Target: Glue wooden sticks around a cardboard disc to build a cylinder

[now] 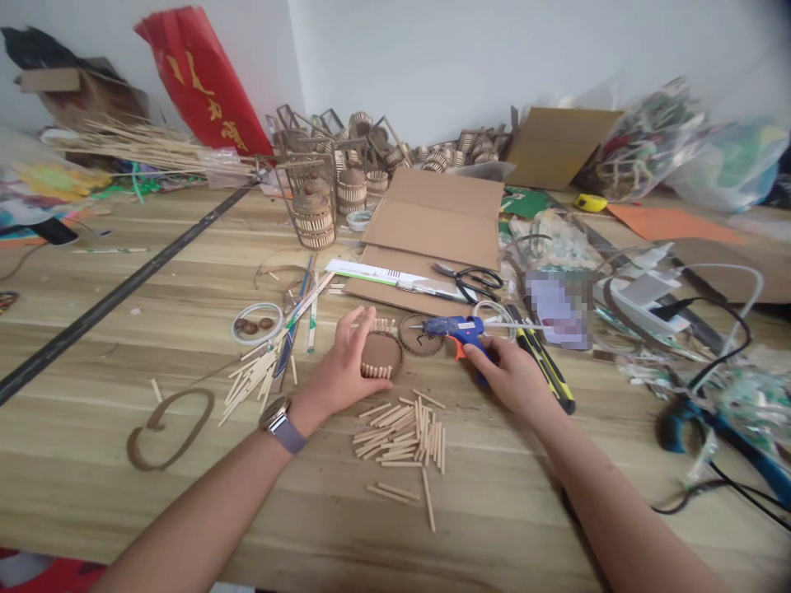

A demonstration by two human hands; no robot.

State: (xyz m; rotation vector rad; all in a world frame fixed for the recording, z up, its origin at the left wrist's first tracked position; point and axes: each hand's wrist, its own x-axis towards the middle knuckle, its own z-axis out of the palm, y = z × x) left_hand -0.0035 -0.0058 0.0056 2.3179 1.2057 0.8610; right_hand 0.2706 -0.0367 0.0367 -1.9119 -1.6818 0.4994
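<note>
My left hand (337,366), with a watch on its wrist, curls round the left side of a round cardboard base (381,350). Short wooden sticks stand upright along parts of its rim. My thumb touches the near edge and my fingers reach the far side. In my right hand (516,371) is a blue hot glue gun (458,328) with an orange trigger, its nozzle pointing left. Under that nozzle lies a second cardboard disc (420,339). A loose pile of short wooden sticks (399,432) spreads on the table in front of the base.
A yellow-black utility knife (547,371) lies beside my right hand, scissors (473,280) behind. Cardboard sheets (436,214) and small stick lanterns (316,218) stand at the back. Left are a white ring (258,323), a brown strip loop (170,428) and blue-handled pliers (680,424) right.
</note>
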